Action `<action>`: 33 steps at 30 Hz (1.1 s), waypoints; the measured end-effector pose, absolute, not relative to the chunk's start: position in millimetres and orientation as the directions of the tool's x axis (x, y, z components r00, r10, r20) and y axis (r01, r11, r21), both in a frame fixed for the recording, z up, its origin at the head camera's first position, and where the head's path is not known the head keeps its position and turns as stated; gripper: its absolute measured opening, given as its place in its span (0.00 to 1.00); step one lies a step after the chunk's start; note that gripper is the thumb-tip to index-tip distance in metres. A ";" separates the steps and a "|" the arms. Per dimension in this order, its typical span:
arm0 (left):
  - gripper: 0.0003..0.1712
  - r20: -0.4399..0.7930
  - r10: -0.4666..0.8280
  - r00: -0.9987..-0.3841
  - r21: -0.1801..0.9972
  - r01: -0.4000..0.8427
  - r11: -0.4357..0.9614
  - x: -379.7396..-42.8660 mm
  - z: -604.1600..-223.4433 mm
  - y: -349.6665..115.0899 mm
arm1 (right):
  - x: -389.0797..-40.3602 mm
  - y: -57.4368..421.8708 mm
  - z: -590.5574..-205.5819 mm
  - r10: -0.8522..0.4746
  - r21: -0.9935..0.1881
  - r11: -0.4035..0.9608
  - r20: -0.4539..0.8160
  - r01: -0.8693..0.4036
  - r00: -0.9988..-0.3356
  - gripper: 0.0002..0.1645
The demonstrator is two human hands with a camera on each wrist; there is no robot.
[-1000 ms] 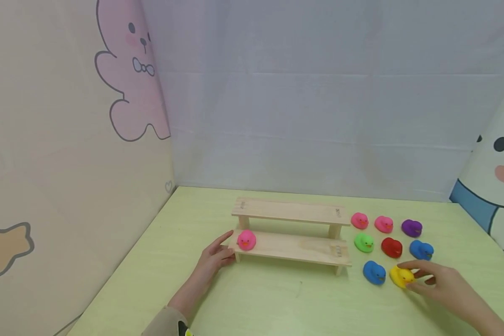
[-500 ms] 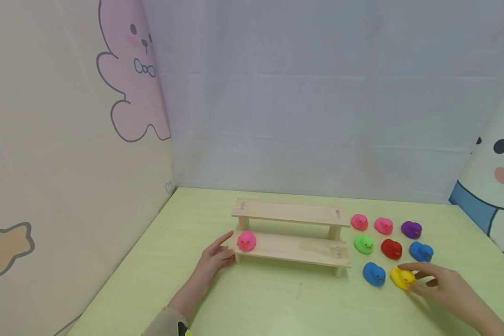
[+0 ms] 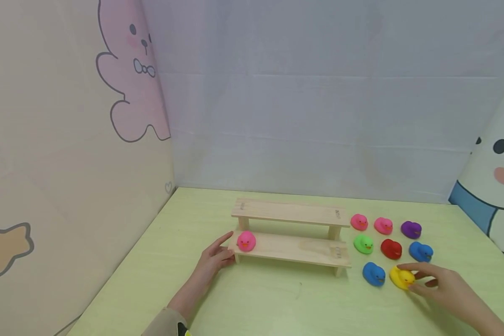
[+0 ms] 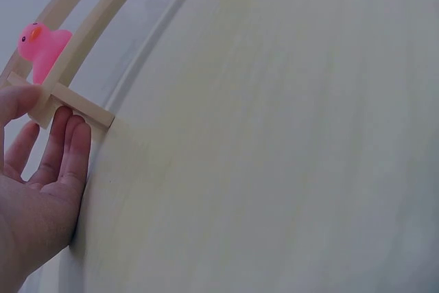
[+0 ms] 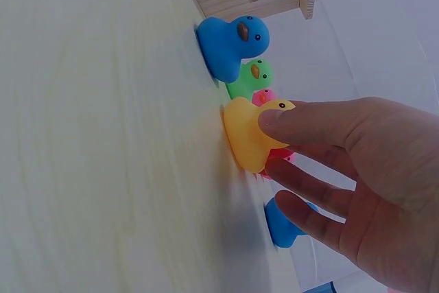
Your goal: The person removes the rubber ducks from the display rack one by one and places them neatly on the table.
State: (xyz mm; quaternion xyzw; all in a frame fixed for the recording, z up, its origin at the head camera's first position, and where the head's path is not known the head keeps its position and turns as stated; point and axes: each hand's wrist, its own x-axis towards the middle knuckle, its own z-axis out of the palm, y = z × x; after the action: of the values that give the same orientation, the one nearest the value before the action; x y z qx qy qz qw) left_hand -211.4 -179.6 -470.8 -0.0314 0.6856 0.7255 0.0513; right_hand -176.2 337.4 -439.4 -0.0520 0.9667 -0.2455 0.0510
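Observation:
A two-step wooden shelf (image 3: 296, 246) stands on the table, a pink rubber duck (image 3: 246, 241) at the left end of its lower step. My left hand (image 3: 210, 265) holds that end; in the left wrist view the thumb lies at the board's edge and the fingers (image 4: 77, 145) are under it, by the leg. At the right, my right hand (image 3: 443, 287) pinches a yellow rubber duck (image 3: 401, 278) between thumb and fingers. In the right wrist view this yellow duck (image 5: 243, 135) appears to sit on the table, the thumb against its head.
Beside the yellow duck is a blue duck (image 3: 374, 274). Behind them sit a green duck (image 3: 363, 244), a red duck (image 3: 391, 249) and another blue duck (image 3: 421, 252). Two pink ducks (image 3: 359, 222) and a purple duck (image 3: 411, 229) form the back row. Printed cloth walls surround the table (image 3: 273, 303).
Both hands keep almost the same place. The small shift of the whole head view comes from the camera; ducks and shelf stay where they were.

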 end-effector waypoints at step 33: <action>0.31 -0.107 0.027 -0.994 0.993 -0.108 -0.044 -211.1 -472.0 -180.7 | -177.3 304.2 -410.3 -0.252 -0.439 0.826 0.276 -0.355 -0.927 0.28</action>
State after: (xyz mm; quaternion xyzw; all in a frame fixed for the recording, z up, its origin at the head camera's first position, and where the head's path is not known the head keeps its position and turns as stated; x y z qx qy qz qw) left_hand -211.1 -180.7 -472.0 -0.0294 0.6899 0.7218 0.0465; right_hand -177.3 304.2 -410.3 -0.1599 0.9498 -0.2483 -0.1037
